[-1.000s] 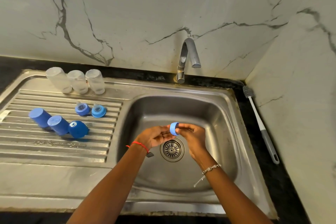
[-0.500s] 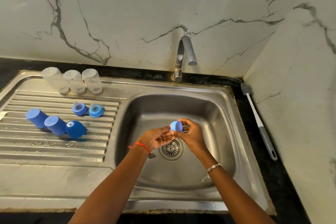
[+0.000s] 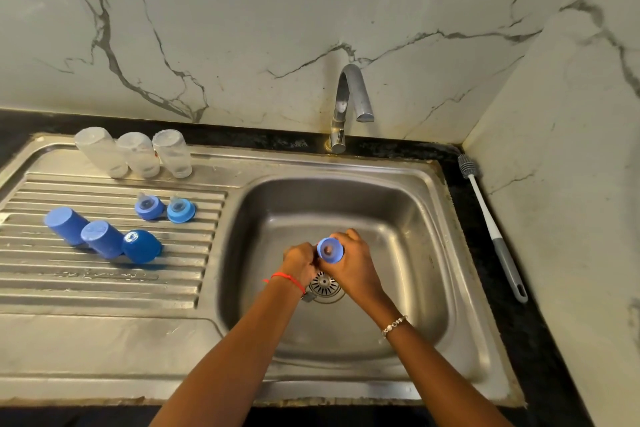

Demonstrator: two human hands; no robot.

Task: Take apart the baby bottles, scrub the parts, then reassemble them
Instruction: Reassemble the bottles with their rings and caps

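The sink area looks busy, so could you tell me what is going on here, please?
A person is holding a blue bottle ring over the sink, gripped in the right hand while the left hand works at it. Three clear bottles, three blue caps and two more rings stand on the drainboard. The brush lies unused beside the sink.

Bare forearms, a red thread point(image 3: 284, 277) on the left wrist, a beaded bracelet point(image 3: 394, 325) on the right.

No text, brand or number could be read anywhere. The rounded blue cap point(image 3: 142, 246) on the draining board point(image 3: 104, 288) bore a small pale round mark, too blurred to make out, and faint raised marks on the board itself were illegible.
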